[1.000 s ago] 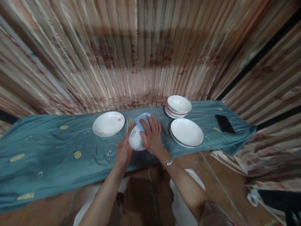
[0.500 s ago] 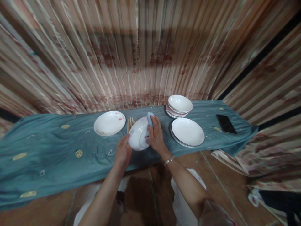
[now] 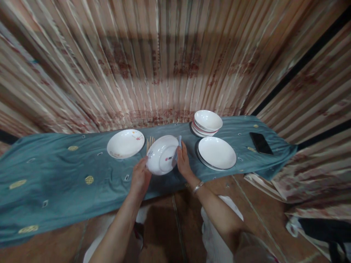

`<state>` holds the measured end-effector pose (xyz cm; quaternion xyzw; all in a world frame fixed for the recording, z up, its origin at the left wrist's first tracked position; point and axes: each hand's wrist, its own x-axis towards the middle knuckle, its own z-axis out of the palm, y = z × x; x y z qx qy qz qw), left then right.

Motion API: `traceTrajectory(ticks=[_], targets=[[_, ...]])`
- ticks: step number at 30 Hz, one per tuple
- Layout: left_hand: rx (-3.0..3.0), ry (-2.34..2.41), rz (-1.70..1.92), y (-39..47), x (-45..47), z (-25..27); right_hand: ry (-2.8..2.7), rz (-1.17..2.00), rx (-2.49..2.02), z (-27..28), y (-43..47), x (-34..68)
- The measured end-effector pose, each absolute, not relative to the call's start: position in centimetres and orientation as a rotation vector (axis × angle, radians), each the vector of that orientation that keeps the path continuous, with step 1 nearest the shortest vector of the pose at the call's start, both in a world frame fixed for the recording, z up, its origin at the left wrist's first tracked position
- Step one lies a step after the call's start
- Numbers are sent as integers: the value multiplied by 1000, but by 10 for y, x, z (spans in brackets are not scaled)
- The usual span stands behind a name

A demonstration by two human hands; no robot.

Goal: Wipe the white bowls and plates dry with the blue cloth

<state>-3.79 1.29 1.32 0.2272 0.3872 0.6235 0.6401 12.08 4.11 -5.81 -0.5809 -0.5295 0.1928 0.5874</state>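
A white bowl (image 3: 160,155) is held tilted above the table, its underside with a foot ring and a small red mark facing me. My left hand (image 3: 141,175) grips its left edge, fingers partly hidden behind it. At the right edge, my right hand (image 3: 184,159) holds a folded light blue cloth (image 3: 180,141) against the rim. Thin wooden chopsticks (image 3: 149,142) lie just behind the bowl, partly covered by it. Left of them rests a white plate (image 3: 126,144) with a flower pattern near its rim.
To the right stand a stack of white bowls (image 3: 207,122) and, nearer me, a stack of white plates (image 3: 217,152). A black phone (image 3: 261,143) lies further right. Everything sits on a narrow table with a teal cloth (image 3: 65,168); pleated curtains (image 3: 175,65) hang behind.
The bowl has turned so that its marked underside shows more fully. My right hand has shifted from over its outer side to its right rim, with the cloth still in it.
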Motion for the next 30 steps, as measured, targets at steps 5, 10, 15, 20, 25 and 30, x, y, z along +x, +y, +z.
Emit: traceTrajectory(ticks=[5, 10, 15, 20, 25, 30], targets=[[528, 873, 1424, 16, -40, 7, -1246, 525, -1346, -64, 34, 123], [523, 846, 1419, 18, -41, 3, -1211, 645, -1343, -65, 28, 125], [487, 833, 1399, 19, -36, 9, -1251, 768, -1261, -53, 33, 139], [467, 818, 1405, 16, -28, 15, -1157, 888, -1169, -27, 40, 153], [521, 776, 1353, 16, -31, 13, -1172, 861, -1137, -8, 38, 166], [557, 801, 1253, 12, -35, 12, -1218, 790, -1176, 0, 37, 180]])
